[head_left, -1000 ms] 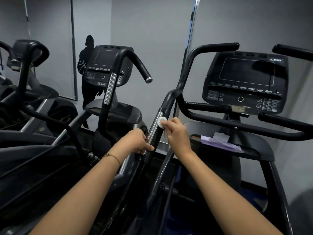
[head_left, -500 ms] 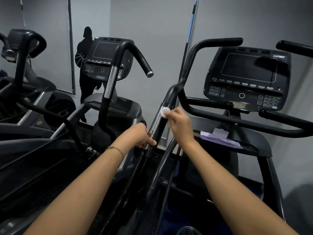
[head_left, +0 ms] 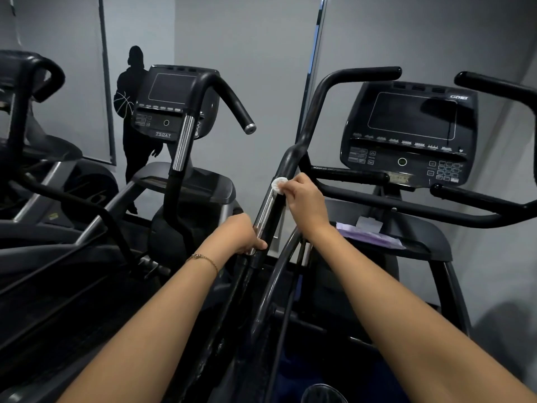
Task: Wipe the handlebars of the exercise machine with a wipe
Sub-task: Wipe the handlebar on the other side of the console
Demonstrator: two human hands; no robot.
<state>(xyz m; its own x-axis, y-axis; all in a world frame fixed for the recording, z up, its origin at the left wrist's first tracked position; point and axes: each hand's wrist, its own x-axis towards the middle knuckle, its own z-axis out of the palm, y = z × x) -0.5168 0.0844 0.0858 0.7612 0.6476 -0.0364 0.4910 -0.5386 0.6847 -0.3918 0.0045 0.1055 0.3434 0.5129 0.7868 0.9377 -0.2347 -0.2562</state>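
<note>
The black left handlebar (head_left: 312,120) of the exercise machine rises in the middle, with a shiny metal sensor section (head_left: 266,212) lower down. My right hand (head_left: 303,203) pinches a small round white wipe (head_left: 279,182) and holds it against the bar at the top of the metal section. Lower on that section, my left hand (head_left: 239,234) grips the bar, thumb across the front. The machine's console (head_left: 409,135) is at the right.
A purple-white packet (head_left: 367,234) lies on the machine's tray below the console. A second machine with its own console (head_left: 171,100) and handlebar (head_left: 186,141) stands close on the left. More machines fill the far left. Grey wall behind.
My right hand has slid the wipe up the metal section toward the black bend. My left hand kept its grip lower on the bar.
</note>
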